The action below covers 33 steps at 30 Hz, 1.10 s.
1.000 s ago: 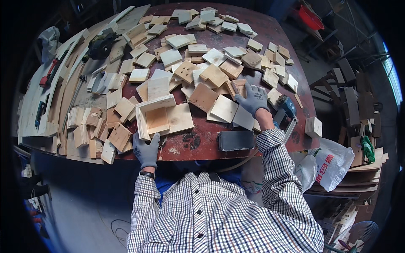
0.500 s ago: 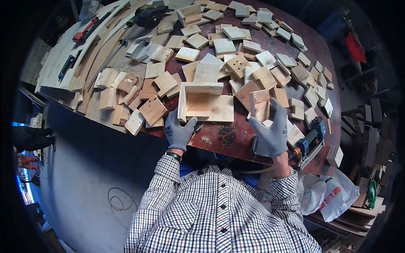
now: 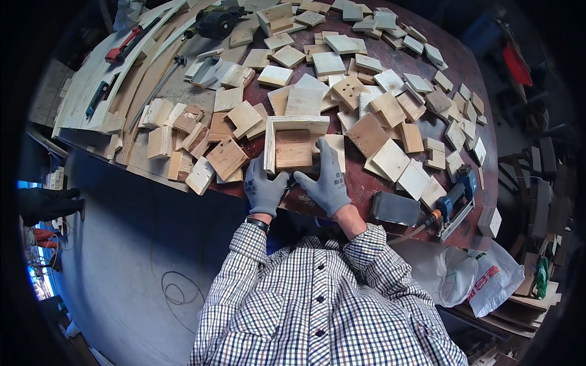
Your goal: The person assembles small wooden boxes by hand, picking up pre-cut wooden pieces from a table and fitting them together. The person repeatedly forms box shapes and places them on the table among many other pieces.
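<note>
Near the front edge of the table, a small corner frame of pale wood boards (image 3: 299, 124) stands around a reddish wood block (image 3: 293, 148). My left hand (image 3: 264, 190), in a grey glove, grips the frame's lower left corner, thumb along the front. My right hand (image 3: 328, 183), gloved alike, presses the block from the right, with its forefinger up at the block's right side and its thumb at the lower edge. The two thumbs nearly meet below the block. Part of a pale board (image 3: 337, 148) shows behind my right hand.
Many loose wood blocks (image 3: 329, 63) cover the dark red table (image 3: 360, 183). To the right lie a blue nail gun (image 3: 458, 195) with a hose and a dark rectangular box (image 3: 395, 208). A circular saw (image 3: 220, 23) and a red tool (image 3: 125, 47) lie far left.
My right hand has carried the reddish wood block leftward from the loose pieces into the corner frame. My left hand stays on the frame, which has shifted slightly right in view.
</note>
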### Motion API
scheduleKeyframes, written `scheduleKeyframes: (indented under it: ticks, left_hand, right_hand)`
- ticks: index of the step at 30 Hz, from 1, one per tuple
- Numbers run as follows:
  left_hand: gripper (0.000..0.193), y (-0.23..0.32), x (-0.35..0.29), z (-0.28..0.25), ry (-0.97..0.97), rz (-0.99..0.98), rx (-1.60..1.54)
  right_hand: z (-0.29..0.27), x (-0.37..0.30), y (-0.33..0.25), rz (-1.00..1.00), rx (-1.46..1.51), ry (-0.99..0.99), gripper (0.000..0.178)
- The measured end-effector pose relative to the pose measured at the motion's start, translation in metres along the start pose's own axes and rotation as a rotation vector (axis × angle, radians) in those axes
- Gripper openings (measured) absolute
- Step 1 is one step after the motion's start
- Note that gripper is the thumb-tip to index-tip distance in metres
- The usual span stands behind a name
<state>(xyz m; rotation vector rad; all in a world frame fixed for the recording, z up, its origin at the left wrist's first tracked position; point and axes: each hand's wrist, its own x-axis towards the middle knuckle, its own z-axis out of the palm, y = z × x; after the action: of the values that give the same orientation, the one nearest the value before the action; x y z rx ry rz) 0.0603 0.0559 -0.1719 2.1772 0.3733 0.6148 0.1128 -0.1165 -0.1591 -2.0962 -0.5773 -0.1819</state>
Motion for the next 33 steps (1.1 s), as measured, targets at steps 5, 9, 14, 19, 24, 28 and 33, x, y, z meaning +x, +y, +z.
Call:
scheduleKeyframes:
  ticks: [5, 9, 14, 19, 24, 28, 33]
  left_hand:
    - [0.060, 0.004, -0.005, -0.005, -0.053, 0.075, 0.111]
    - [0.059, -0.006, 0.000, -0.005, -0.049, 0.007, 0.010]
    - [0.059, -0.014, 0.001, -0.003, -0.058, 0.006, 0.100]
    - [0.060, -0.013, 0.002, -0.002, -0.057, -0.012, 0.158]
    - [0.055, -0.008, 0.004, -0.006, -0.078, -0.067, 0.131]
    - [0.051, -0.010, 0.005, -0.005, -0.057, -0.032, 0.080]
    - [0.053, -0.013, 0.003, -0.003, -0.072, -0.065, 0.072]
  right_hand:
    - [-0.002, -0.001, 0.013, 0.094, 0.054, -0.071, 0.073]
    - [-0.005, 0.005, 0.005, 0.035, -0.027, -0.056, 0.062]
    - [-0.009, 0.008, 0.002, 0.104, 0.000, -0.096, 0.062]
    - [-0.006, 0.007, 0.009, 0.147, 0.087, -0.129, 0.066]
    - [0.000, 0.004, 0.009, 0.053, -0.043, -0.063, 0.059]
    - [0.005, 0.002, 0.010, 0.031, -0.077, -0.025, 0.060]
    - [-0.013, 0.003, 0.010, 0.046, 0.059, -0.113, 0.059]
